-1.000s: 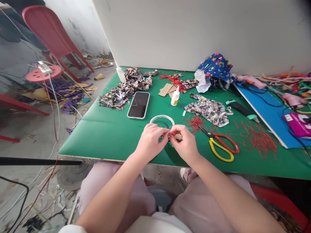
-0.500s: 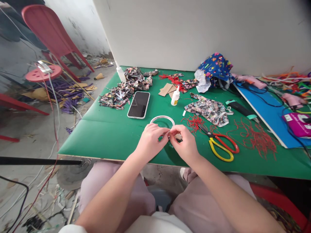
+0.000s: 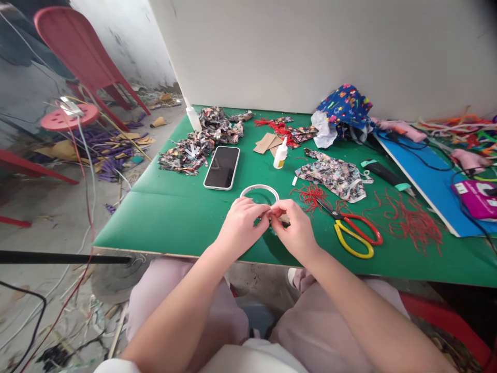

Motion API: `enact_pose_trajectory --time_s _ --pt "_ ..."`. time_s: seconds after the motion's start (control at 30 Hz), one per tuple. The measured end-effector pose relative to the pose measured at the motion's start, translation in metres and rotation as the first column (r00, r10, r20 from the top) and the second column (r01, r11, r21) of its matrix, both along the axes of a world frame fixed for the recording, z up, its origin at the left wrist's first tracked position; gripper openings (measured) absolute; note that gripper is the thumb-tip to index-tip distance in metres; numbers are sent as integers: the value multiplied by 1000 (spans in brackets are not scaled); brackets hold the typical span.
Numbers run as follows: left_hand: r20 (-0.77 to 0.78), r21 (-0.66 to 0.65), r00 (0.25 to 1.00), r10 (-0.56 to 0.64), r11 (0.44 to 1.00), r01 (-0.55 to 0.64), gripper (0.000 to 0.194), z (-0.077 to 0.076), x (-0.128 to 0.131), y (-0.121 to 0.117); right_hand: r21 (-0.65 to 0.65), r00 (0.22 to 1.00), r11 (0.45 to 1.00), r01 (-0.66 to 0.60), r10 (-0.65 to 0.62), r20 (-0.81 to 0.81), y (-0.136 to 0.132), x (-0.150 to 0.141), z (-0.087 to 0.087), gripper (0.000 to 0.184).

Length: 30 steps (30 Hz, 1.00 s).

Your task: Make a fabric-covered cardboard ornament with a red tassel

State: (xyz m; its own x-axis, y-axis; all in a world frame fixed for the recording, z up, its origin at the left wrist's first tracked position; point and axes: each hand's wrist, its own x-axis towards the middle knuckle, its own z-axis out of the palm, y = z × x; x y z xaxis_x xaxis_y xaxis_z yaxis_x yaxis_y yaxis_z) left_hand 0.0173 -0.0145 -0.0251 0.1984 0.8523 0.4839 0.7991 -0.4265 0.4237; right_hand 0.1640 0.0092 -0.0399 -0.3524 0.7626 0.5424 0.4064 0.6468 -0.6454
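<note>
My left hand (image 3: 244,220) and my right hand (image 3: 294,228) meet fingertip to fingertip over the near part of the table, both closed in a pinch. Between them is a small dark patterned cloth piece (image 3: 285,221) with a beige bit on it, mostly hidden by the fingers. Just beyond the fingers lies a white ring-shaped tape roll (image 3: 259,187), its near side covered by my hands. Scissors (image 3: 355,233) with one red and one yellow handle rest to the right of my right hand, beside loose red threads (image 3: 310,198).
A phone (image 3: 222,168), a small glue bottle (image 3: 280,154) and brown card pieces (image 3: 267,143) lie farther back on the green table (image 3: 155,217). Floral cloth (image 3: 334,173) and a black-and-teal tool (image 3: 386,175) are to the right. Another bottle (image 3: 193,119) stands at the back left.
Almost nothing differs. Both hands keep the same pinch in the same place, with only a tiny shift of the fingers.
</note>
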Motion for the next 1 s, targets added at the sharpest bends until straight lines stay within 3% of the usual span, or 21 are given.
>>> enact_pose_trajectory --time_s 0.47,0.57,0.8,0.9,1.0 --pt "-21 0 1000 -1 1000 1 15 2 -2 2 -5 999 1000 -30 30 14 1 -1 4 21" --pt "-45 6 999 -20 1000 20 17 14 -4 8 29 999 998 -49 49 19 9 -1 15 22" --pt "20 -4 1000 -17 1000 17 19 68 -7 30 120 999 993 -6 12 -47 31 -4 55 26" --pt "75 -106 996 -42 993 50 20 72 -7 41 121 999 993 -6 12 -52 41 -3 57 26" --pt "199 -244 980 -29 967 78 22 62 -8 48 98 999 995 -30 32 -11 48 -1 51 27"
